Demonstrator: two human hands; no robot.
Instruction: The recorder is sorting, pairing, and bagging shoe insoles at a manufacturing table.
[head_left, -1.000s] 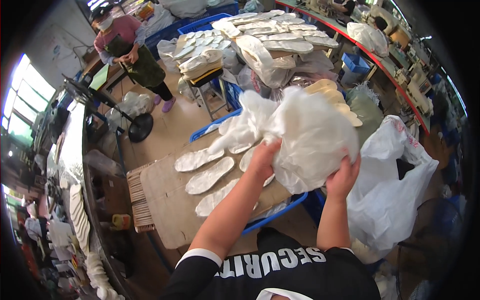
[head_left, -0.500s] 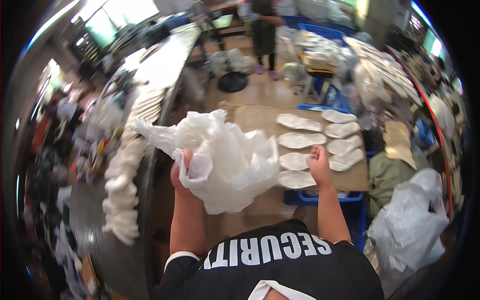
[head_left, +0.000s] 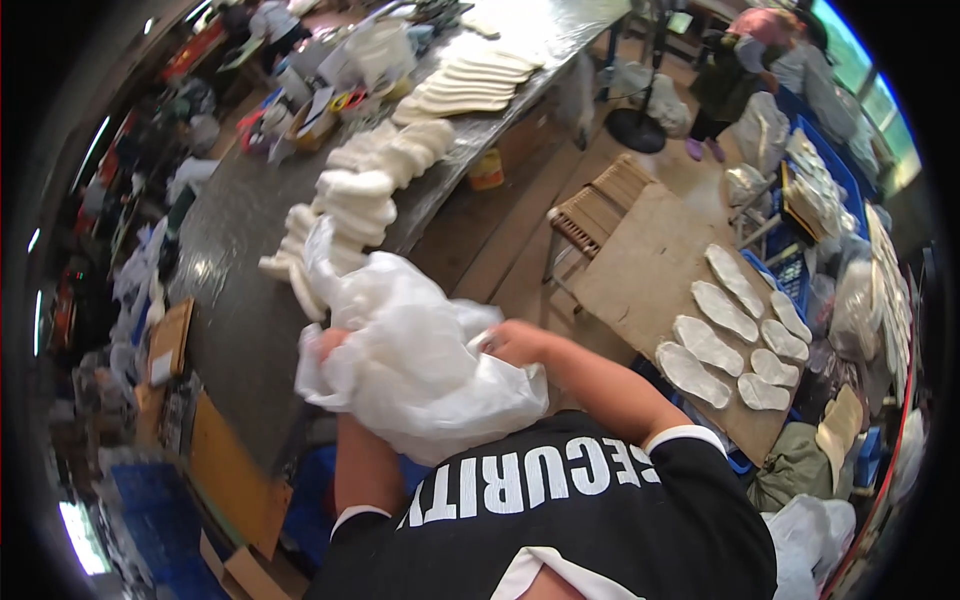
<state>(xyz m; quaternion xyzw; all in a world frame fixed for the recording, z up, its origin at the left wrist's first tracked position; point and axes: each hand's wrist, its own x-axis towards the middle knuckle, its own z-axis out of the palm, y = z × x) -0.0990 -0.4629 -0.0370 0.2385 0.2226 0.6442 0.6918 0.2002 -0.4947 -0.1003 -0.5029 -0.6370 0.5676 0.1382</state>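
A white plastic bag (head_left: 410,350), crumpled and translucent, hangs in front of my chest. My left hand (head_left: 332,345) is closed on its left side, the fingers partly covered by the film. With bent fingers, my right hand (head_left: 515,342) grips the bag's right edge. What the bag holds, if anything, cannot be made out. Just beyond it, heaped white insoles (head_left: 355,205) lie in a curving row on the metal table (head_left: 235,250), close to the bag's upper left. To my right, several flat white insoles (head_left: 708,343) are laid out in two rows on a brown board (head_left: 640,250).
A folding bamboo-slat stand (head_left: 600,205) supports the board's far side. A black round fan base (head_left: 636,130) and a person (head_left: 740,75) are beyond it. Blue crates (head_left: 785,290) and a green sack (head_left: 790,465) stand at right. Cardboard (head_left: 235,470) leans at lower left.
My view has turned left toward the metal table. The bag has come with my left hand, and my right hand has left the insoles on the board and taken hold of the bag's edge.
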